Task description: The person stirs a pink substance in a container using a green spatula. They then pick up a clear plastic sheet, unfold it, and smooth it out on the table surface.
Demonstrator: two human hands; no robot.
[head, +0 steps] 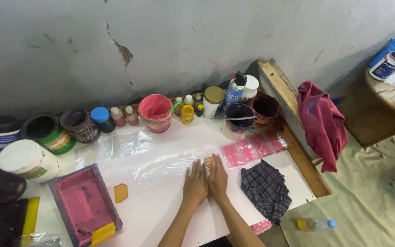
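Observation:
My left hand point(194, 184) and my right hand point(217, 179) lie flat side by side on a white table point(170, 215), pressing on a clear plastic sheet point(170, 167). A small yellowish piece point(208, 162) shows just past my fingertips, under or on the plastic; I cannot tell which. Neither hand grips anything. A pink-stained plastic sheet point(252, 148) lies just right of my right hand, and a dark checked cloth point(266, 190) sits beside that hand.
Along the wall stand a pink paint bucket point(155, 113), several small bottles and jars, a spray can point(235, 89) and dark pots. A pink-stained screen frame point(84, 203) and yellow chip point(121, 192) lie left. A red cloth point(322, 123) hangs on a wooden frame.

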